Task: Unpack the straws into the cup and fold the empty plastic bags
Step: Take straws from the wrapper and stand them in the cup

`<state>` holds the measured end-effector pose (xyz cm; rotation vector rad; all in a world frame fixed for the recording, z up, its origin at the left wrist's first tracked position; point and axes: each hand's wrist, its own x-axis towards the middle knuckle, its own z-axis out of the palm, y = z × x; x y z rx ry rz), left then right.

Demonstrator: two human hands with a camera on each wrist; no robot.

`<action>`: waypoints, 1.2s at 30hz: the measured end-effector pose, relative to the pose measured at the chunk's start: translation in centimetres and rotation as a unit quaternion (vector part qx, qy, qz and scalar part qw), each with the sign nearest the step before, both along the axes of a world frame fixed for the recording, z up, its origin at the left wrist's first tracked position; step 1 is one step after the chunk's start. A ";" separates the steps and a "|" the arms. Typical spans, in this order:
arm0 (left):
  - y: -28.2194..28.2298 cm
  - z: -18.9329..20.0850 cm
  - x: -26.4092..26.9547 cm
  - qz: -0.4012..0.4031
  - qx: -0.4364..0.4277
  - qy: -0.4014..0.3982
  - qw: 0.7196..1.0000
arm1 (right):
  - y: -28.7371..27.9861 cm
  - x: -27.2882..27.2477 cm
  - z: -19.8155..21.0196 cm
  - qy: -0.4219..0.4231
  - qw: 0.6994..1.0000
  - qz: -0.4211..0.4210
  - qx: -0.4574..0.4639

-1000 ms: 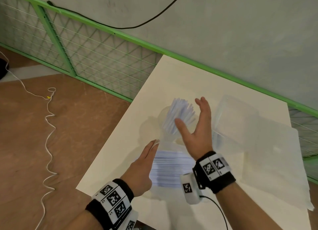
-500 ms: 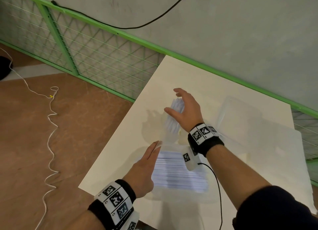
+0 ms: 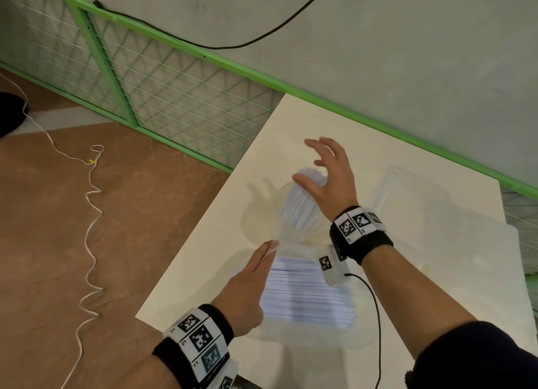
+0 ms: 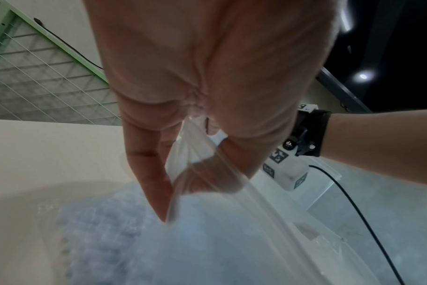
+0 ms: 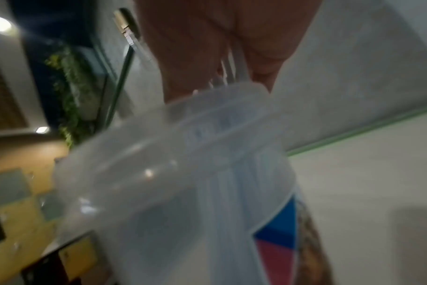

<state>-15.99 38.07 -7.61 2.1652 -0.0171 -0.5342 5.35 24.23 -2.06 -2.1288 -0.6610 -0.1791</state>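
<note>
Head view, frame centre: right hand (image 3: 329,182), fingers spread and holding nothing, tamps straws (image 3: 302,202) upright in the cup (image 3: 262,214); left hand (image 3: 250,284) pinches the bag (image 3: 305,298) below, keeping its mouth ready.

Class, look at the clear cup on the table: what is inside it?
A bundle of white straws stands in the clear cup, leaning, tops above the rim. The right hand hovers over the tops, hiding some. The cup's bottom is not visible.
</note>
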 end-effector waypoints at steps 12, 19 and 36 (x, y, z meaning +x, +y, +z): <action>0.1 0.2 0.0 0.006 0.006 -0.001 1.000 | 1.0 0.1 0.0 -0.010 0.999 -0.004 -0.042; -0.1 0.6 0.0 0.008 0.012 -0.003 1.000 | 1.0 0.4 0.1 0.027 0.969 -0.003 -0.244; -2.9 1.7 0.2 -0.044 -0.008 -0.047 0.998 | -4.8 -19.3 -6.4 0.114 0.870 0.149 -0.456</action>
